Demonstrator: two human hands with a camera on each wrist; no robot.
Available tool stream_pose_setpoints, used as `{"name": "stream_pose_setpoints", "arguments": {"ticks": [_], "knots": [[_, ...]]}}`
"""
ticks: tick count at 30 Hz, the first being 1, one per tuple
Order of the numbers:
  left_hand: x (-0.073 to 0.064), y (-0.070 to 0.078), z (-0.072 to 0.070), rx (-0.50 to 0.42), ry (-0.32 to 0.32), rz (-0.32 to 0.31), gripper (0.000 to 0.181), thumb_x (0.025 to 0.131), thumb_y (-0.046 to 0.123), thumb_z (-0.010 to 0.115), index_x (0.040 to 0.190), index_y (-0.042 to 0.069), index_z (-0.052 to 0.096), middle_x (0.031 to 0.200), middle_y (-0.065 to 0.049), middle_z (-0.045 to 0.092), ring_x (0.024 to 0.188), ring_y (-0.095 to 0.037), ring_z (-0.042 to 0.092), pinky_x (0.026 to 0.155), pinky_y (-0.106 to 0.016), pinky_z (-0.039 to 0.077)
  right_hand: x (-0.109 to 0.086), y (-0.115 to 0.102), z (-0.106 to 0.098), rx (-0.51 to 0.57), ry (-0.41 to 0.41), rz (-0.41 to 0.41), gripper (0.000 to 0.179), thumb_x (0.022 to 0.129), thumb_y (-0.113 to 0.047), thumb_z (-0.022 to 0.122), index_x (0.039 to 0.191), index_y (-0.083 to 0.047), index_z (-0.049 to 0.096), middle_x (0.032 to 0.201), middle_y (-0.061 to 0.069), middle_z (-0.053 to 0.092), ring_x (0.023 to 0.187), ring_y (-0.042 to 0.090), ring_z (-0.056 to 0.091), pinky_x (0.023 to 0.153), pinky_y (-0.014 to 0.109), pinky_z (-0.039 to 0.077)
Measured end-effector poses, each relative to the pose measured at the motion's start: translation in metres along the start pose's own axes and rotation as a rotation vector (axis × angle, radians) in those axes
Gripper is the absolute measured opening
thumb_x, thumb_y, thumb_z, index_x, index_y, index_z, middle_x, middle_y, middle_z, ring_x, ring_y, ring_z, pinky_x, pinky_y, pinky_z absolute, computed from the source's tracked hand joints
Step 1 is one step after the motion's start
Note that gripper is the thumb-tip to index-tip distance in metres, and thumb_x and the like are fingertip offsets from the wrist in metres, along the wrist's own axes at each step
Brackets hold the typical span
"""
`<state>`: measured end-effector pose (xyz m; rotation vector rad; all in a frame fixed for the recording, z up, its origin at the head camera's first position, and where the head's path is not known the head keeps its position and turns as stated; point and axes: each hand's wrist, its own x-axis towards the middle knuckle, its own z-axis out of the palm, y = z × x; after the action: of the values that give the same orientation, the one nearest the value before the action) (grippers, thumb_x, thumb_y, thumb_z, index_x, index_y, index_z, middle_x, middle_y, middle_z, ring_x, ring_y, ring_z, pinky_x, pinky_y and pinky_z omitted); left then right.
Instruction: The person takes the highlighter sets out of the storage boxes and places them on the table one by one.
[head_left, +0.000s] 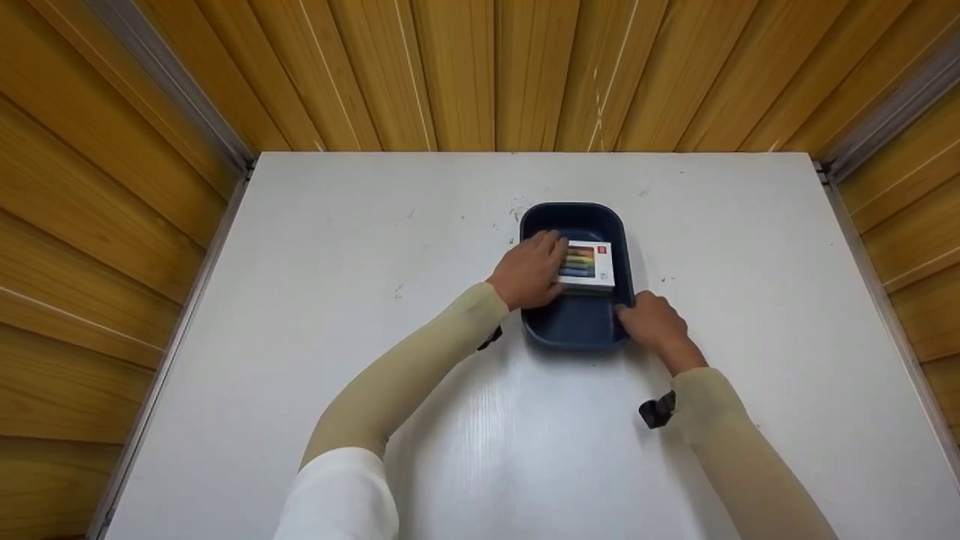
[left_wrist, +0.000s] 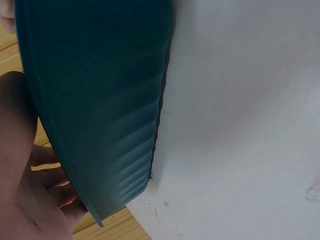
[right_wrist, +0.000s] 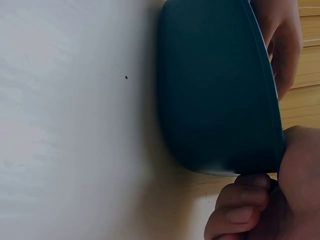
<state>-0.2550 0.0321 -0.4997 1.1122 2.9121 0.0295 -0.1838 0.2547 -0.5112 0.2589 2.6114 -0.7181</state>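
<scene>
A dark blue plastic bin (head_left: 574, 330) with rounded corners stands on the white table; its ribbed outer wall (left_wrist: 120, 125) fills much of the left wrist view. Inside it is a white box (head_left: 604, 264) with a row of coloured sticks printed or showing on top. My left hand (head_left: 531, 268) reaches over the bin's left rim and grips the box's left end, fingers on the far side and thumb on the near side. Whether the box touches the bin's floor cannot be told. At the near right corner, my right hand (head_left: 654, 321) pinches the bin's rim, thumb inside, curled fingers (right_wrist: 240, 212) outside.
The white table (head_left: 337, 247) has small dark scuffs around the bin. Wood-patterned panels (head_left: 465, 75) rise behind it and along both sides.
</scene>
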Motion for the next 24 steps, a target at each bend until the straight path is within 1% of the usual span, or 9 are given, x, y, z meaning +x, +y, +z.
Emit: {"name": "stream_pose_setpoints", "arguments": {"ticks": [4,9,21,24], "knots": [[0.002,0.001,0.0,0.009,-0.003,0.004,0.071,0.094,0.05,0.053,0.147,0.006,0.032,0.148,-0.013,0.039,0.139,-0.025,0.039,0.115,-0.036,0.034,0.0,0.001,0.001,0.015,0.009,0.01,0.048,0.095,-0.032,0.037,0.112,0.009,0.055,0.092,0.017,0.06,0.077,0.027,0.055,0.062,0.034,0.04],[0.005,0.001,0.003,0.007,-0.011,-0.007,0.072,0.094,0.052,0.052,0.146,0.007,0.032,0.147,-0.012,0.04,0.138,-0.025,0.04,0.115,-0.037,0.035,0.0,0.0,0.003,0.039,0.002,0.032,0.051,0.097,-0.031,0.035,0.12,0.012,0.052,0.1,0.02,0.06,0.083,0.029,0.056,0.066,0.035,0.042],[0.012,0.003,0.006,-0.02,-0.032,-0.006,0.074,0.092,0.053,0.054,0.146,0.007,0.032,0.146,-0.012,0.04,0.137,-0.026,0.04,0.116,-0.038,0.032,-0.002,-0.004,0.008,0.049,0.024,0.054,0.047,0.097,-0.029,0.035,0.114,0.01,0.054,0.093,0.017,0.059,0.08,0.028,0.056,0.063,0.034,0.041],[0.014,0.004,0.006,-0.026,-0.036,0.003,0.075,0.092,0.054,0.053,0.146,0.007,0.031,0.146,-0.012,0.04,0.137,-0.026,0.04,0.116,-0.039,0.033,-0.004,-0.005,0.007,0.042,0.031,0.064,0.046,0.097,-0.029,0.034,0.114,0.009,0.055,0.092,0.016,0.059,0.08,0.028,0.056,0.063,0.034,0.041]]}}
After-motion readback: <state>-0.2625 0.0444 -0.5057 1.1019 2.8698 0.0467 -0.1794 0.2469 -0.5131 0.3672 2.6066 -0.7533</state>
